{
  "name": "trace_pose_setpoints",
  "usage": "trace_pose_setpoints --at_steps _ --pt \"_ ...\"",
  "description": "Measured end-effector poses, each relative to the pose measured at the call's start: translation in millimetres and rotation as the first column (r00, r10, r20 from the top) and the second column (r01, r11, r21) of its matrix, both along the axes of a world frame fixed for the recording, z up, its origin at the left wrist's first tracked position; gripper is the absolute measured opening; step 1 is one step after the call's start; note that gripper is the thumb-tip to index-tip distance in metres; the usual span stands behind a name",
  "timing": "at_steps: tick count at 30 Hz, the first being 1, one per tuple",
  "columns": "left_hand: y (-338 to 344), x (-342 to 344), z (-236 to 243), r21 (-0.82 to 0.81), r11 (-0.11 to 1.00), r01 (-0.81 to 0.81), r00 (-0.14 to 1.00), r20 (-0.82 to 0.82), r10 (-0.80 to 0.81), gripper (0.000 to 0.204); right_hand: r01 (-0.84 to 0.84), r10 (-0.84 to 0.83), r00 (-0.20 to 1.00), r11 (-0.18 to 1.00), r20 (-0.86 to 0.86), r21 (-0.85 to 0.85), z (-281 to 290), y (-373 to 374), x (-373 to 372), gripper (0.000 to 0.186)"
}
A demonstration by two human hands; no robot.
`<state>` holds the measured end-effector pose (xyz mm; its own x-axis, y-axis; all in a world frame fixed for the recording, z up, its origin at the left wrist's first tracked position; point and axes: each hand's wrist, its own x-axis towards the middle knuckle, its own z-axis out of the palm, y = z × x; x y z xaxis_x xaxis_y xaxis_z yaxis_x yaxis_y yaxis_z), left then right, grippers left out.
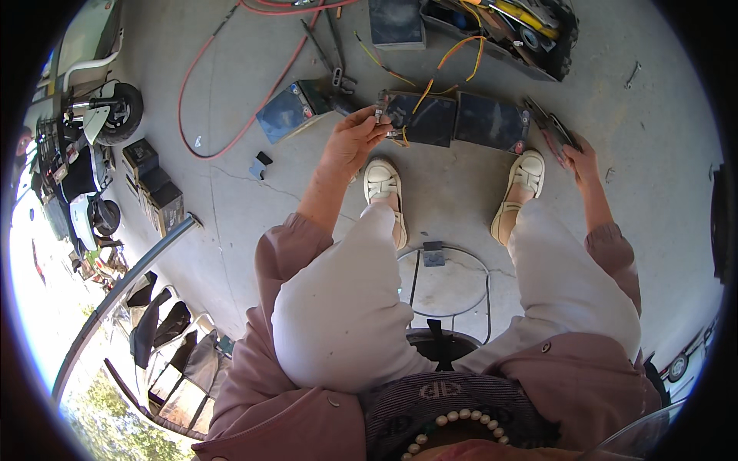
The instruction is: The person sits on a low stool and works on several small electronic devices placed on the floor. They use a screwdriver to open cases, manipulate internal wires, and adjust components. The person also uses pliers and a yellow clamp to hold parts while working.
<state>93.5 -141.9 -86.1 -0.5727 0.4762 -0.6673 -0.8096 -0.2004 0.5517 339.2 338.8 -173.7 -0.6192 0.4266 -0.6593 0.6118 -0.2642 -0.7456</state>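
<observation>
Two dark box-shaped batteries, a left one (pixel 421 120) and a right one (pixel 492 121), sit side by side on the floor in front of my feet. Over the left battery's near-left corner, my left hand (pixel 355 140) pinches a small silver metal piece (pixel 379 114); its exact kind is too small to tell. Yellow and orange wires (pixel 432 81) run across that battery. My right hand (pixel 582 160) is closed on a pair of pliers (pixel 551 127) with dark and reddish parts, just right of the right battery.
Another battery (pixel 292 112) lies tilted at left, near a red hose (pixel 183 107). Beyond stand a dark battery (pixel 397 24) and an open toolbox (pixel 530 58). A wrench (pixel 633 75) lies far right. Stacked batteries (pixel 157 192) and a scooter (pixel 96 127) stand left.
</observation>
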Motion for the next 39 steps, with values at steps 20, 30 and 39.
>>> trace_pose_setpoints --at_steps 20,30,39 --pt "3 -64 -73 -0.81 0.571 -0.133 0.586 -0.529 -0.614 0.01 -0.1 0.065 0.984 0.971 0.164 0.218 3 -7 -7 0.047" --pt "-2 -1 -22 -0.575 0.818 -0.025 0.641 -0.637 -0.428 0.026 -0.109 0.069 0.983 0.966 0.169 0.236 -1 0 2 0.048" --pt "24 35 -26 -0.829 0.536 -0.159 0.246 -0.559 -0.792 0.039 0.001 -0.022 0.993 0.984 0.115 0.177 7 -7 -7 0.05"
